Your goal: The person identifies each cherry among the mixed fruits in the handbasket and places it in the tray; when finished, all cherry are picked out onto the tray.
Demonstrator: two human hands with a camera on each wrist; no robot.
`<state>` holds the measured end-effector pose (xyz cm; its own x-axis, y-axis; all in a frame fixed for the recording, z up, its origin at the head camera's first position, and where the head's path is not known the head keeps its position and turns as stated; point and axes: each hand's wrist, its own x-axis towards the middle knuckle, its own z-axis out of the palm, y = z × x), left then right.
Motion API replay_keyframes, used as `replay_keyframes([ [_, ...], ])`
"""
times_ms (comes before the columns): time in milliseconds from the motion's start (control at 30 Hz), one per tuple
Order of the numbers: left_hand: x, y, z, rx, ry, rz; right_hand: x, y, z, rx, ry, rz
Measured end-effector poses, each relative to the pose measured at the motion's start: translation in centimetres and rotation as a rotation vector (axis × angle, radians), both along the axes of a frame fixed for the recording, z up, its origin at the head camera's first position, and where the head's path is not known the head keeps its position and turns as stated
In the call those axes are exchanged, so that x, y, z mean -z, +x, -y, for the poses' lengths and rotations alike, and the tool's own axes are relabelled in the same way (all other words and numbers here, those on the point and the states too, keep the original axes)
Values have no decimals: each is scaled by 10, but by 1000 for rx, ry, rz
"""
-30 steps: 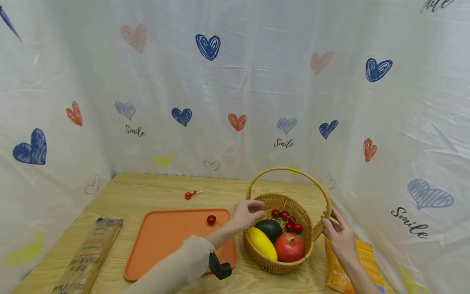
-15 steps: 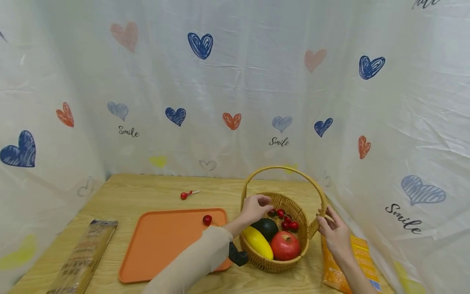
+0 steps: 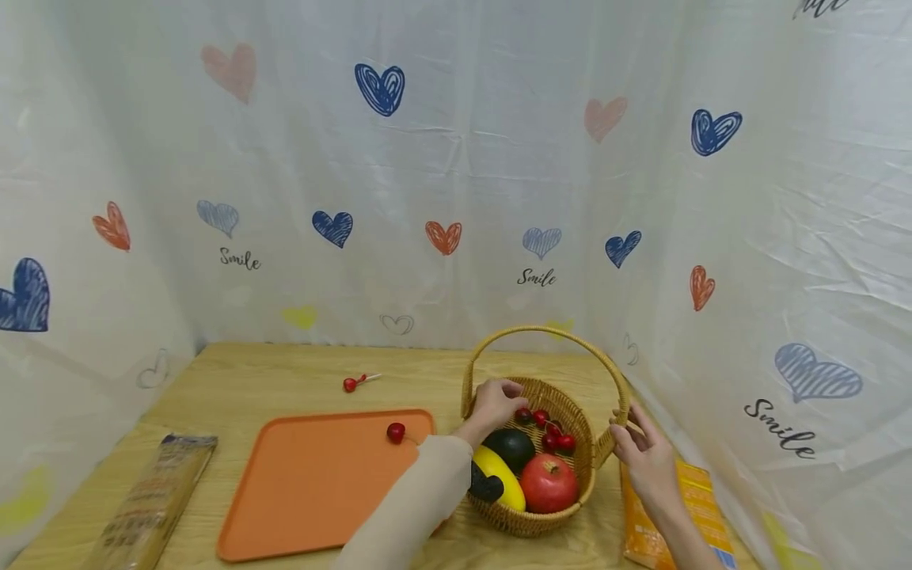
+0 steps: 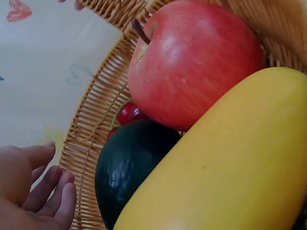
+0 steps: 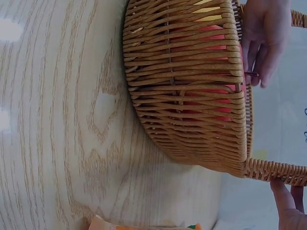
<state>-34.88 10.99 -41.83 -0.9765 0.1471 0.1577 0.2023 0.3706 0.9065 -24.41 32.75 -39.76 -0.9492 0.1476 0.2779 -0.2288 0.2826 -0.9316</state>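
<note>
Wicker basket (image 3: 523, 523), one. Upright on the worktop (image 3: 285, 374), just right of the orange tray (image 3: 299, 483). Hazard: a pull at one side only could tip or swivel it.

Handle (image 3: 539, 328), arched, one. Your right grip (image 3: 647, 453) pinches it near its right foot. Hazard: with thumb and fingertips alone, your hold may slip or twist if the basket is loaded sideways.

Left grip (image 3: 495, 404), one. Relaxed, fingers loosely bent, nothing seen in it; inside the handle's left foot, above the rim. Hazard: your knuckles could catch the handle or the rim.

Cherries (image 3: 566, 444), a small cluster, stemmed. At the back of the basket, near your left fingers. Hazard: tangled stems may drag several along, and a hard squeeze may shoot one out.

Dark green fruit (image 3: 510, 451), yellow fruit (image 3: 513, 492), red fruit (image 3: 550, 484), one each. Front half of the basket, packed close. Hazard: nudge one and the others may roll onto the cherries.

Wrist device (image 3: 487, 484), black, on your left arm. Over the yellow fruit in the head view; contact cannot be told. Hazard: lower that wrist and it could knock the fruit.

Loose cherry (image 3: 396, 432), one. On the tray, its stem running toward your left sleeve (image 3: 420, 499). Hazard: a sweep of the cuff could roll it off.
</note>
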Motion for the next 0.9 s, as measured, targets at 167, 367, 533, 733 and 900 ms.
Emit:
replay_keyframes([
  [167,1,-9,-5,-26,16,21,0,-1,0,11,-13,-4],
  [367,7,-13,-11,-72,14,65,1,-1,1,8,-20,-3],
  [533,13,-17,-19,-87,-24,68,0,-1,1,11,-41,2],
  [733,22,-22,-28,-63,-77,86,2,0,0,27,-52,14],
  [900,30,-25,-31,-63,-189,59,3,-3,-1,32,-53,33],
])
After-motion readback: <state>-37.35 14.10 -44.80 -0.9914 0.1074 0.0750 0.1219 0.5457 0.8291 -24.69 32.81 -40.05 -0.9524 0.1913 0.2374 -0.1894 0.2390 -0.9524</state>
